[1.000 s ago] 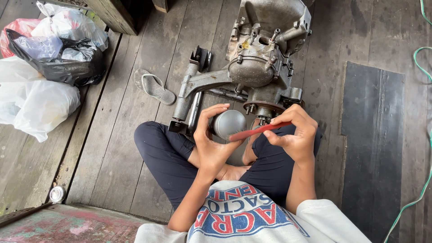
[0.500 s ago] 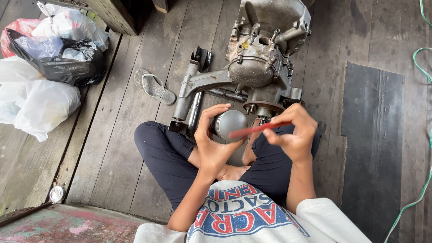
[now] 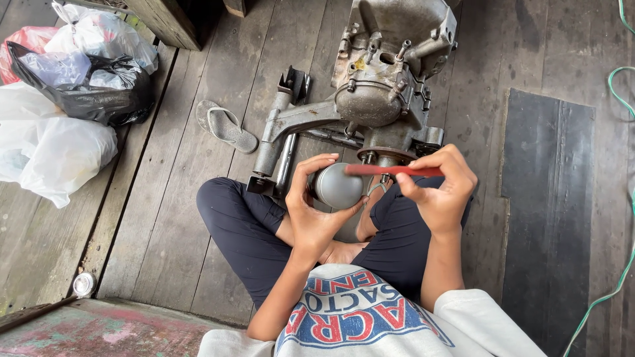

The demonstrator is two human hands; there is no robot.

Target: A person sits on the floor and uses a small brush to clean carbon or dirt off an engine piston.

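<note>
Left hand [image 3: 316, 215] fingers curled snug around a round grey metal piston [image 3: 337, 186] mid-frame, right hand [image 3: 442, 192] pinching 1 flat red strip tool [image 3: 391, 170] laid across its top, with the grimy grey engine casing [image 3: 383, 79] just above and 1 grey flip-flop [image 3: 227, 125] further left.

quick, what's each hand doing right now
Left hand: closed around a round grey metal part.
Right hand: closed on a flat red tool laid across that part.

Head camera looks steeply down, close above lap.
</note>
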